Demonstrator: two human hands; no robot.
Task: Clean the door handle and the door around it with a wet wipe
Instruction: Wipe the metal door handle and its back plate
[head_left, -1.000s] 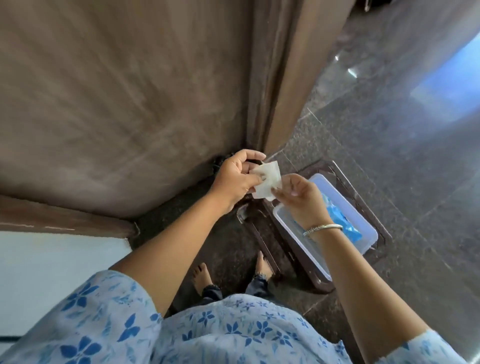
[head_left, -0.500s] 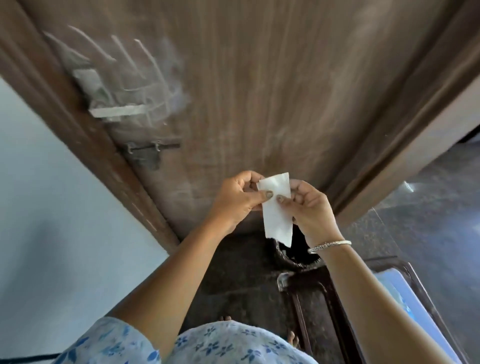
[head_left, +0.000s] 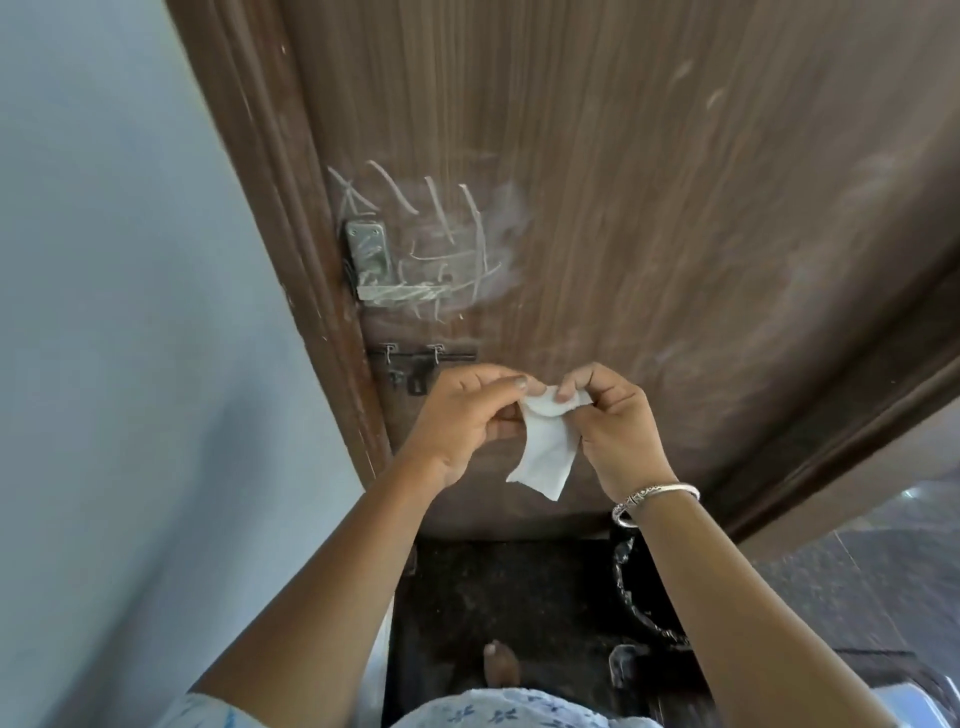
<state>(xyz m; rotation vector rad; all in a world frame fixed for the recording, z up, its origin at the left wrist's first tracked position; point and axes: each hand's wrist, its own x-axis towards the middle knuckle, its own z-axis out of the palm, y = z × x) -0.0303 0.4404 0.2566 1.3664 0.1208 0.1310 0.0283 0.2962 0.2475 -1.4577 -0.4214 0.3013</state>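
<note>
A brown wooden door (head_left: 649, 208) fills the upper view. Its grey metal lever handle (head_left: 395, 291) on a backplate sits near the door's left edge, streaked with white chalk-like marks (head_left: 452, 244) that spread over the wood to its right. I hold a white wet wipe (head_left: 545, 452) in front of the door, below the handle. My left hand (head_left: 462, 415) pinches its top left corner and my right hand (head_left: 613, 415) pinches the top right; the rest of the wipe hangs down.
A dark sliding bolt latch (head_left: 415, 364) is fixed just below the handle, above my left hand. A pale blue wall (head_left: 130, 312) stands at the left. Below lie a dark floor (head_left: 519, 587), a dark metal stand (head_left: 639, 623) and my foot.
The view has swung from the floor and tray up to the door; the handle is now near the centre. My hands rose with the wipe and are pulling it open.
</note>
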